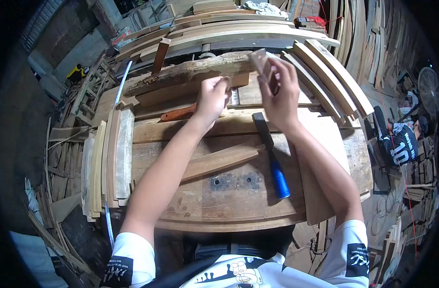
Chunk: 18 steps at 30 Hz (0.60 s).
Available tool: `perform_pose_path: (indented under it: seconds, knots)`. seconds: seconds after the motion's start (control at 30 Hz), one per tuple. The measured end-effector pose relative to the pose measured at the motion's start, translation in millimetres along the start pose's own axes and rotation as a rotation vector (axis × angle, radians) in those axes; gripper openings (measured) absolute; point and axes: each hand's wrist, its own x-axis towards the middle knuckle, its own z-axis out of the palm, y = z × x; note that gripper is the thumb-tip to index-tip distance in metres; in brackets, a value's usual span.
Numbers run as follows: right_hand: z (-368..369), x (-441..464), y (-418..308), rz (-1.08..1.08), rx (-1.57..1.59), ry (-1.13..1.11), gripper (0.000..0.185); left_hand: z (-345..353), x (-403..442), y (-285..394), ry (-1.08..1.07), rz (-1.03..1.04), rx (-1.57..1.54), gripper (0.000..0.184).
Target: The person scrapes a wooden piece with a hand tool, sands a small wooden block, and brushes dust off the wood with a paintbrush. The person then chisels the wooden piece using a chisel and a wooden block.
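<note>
Along the left edge of the counter (195, 204), several wooden boards (126, 153) lie side by side, with a thin blue-white strip (118, 89) passing near them. Toward the far edge, a bark-edged slab (188, 73) stretches across, and a dark upright piece of wood (161, 55) stands behind it. An orange-brown wooden handle (174, 115) lies just beside the left hand (213, 101), whose grip is curled tight above the counter's middle; whether it pinches anything, I cannot tell. Nearer the front edge, a slightly curved wooden strip (219, 162) slants across the surface, its right end close to a blue-handled chisel (273, 161). The chisel's blade points to the far edge, its handle to the near one. Above the far half, right of centre, the right hand (281, 98) pinches a small flat piece (260, 63) between thumb and fingers. Long boards (332, 77) fill the far right corner. Beyond the right edge, a person (402, 144) in a dark shirt is low down among scattered wood.
</note>
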Motion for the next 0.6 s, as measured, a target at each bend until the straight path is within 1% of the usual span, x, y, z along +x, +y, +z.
perform_pose_path:
  seconds: [0.03, 0.07, 0.1, 0.13, 0.2, 0.23, 0.27, 0.3, 0.33, 0.37, 0.43, 0.5, 0.53, 0.6]
  knots:
    - [-5.3, 3.6, 6.1, -0.024, -0.053, 0.012, 0.049, 0.1, 0.7, -6.0, 0.064, 0.135, 0.243, 0.032]
    - [-6.7, 3.8, 9.7, 0.061, 0.079, 0.023, 0.048, 2.1, 2.2, -12.3, 0.127, 0.272, 0.487, 0.031]
    - [-6.8, 5.3, 10.0, 0.079, 0.095, 0.027, 0.047, 8.0, 0.0, -9.3, 0.19, 0.409, 0.732, 0.032]
    - [-7.0, 5.2, 10.1, 0.101, 0.112, 0.031, 0.047, 13.5, -6.3, -0.4, 0.177, 0.317, 0.873, 0.03]
    - [-8.5, 4.2, 7.8, 0.164, 0.141, 0.02, 0.047, 11.1, -7.0, -4.0, 0.07, 0.384, 1.066, 0.03]
    - [-8.5, 3.9, 8.3, 0.133, 0.126, 0.026, 0.046, 9.4, -7.1, -5.8, 0.014, 0.418, 1.162, 0.031]
    - [-7.9, 4.3, 9.7, 0.102, 0.111, 0.032, 0.046, 8.2, -9.1, -8.4, 0.012, 0.477, 1.212, 0.027]
    - [-7.5, 4.5, 8.6, 0.073, 0.097, 0.037, 0.045, 6.8, -9.7, -9.4, -0.031, 0.494, 1.267, 0.026]
    - [-7.8, 4.5, 6.3, 0.105, 0.118, 0.035, 0.044, 5.3, -10.3, -10.3, -0.074, 0.51, 1.32, 0.026]
    - [-8.1, 4.8, 6.4, 0.093, 0.11, 0.037, 0.044, 4.1, -10.6, -11.4, -0.118, 0.526, 1.373, 0.025]
    - [-8.7, 6.1, 7.1, 0.069, 0.093, 0.038, 0.045, 2.8, -9.7, -13.6, -0.179, 0.525, 1.401, 0.022]
    - [-10.1, 6.1, 4.3, 0.104, 0.118, 0.023, 0.045, 3.0, -9.3, -13.2, -0.22, 0.518, 1.423, 0.022]
    - [-10.3, 5.7, 3.2, 0.121, 0.131, 0.016, 0.045, 4.5, -9.3, -11.6, -0.222, 0.499, 1.445, 0.021]
    - [-8.1, 5.1, 5.4, 0.088, 0.138, 0.021, 0.045, 6.6, -9.1, -9.2, -0.225, 0.46, 1.489, 0.02]
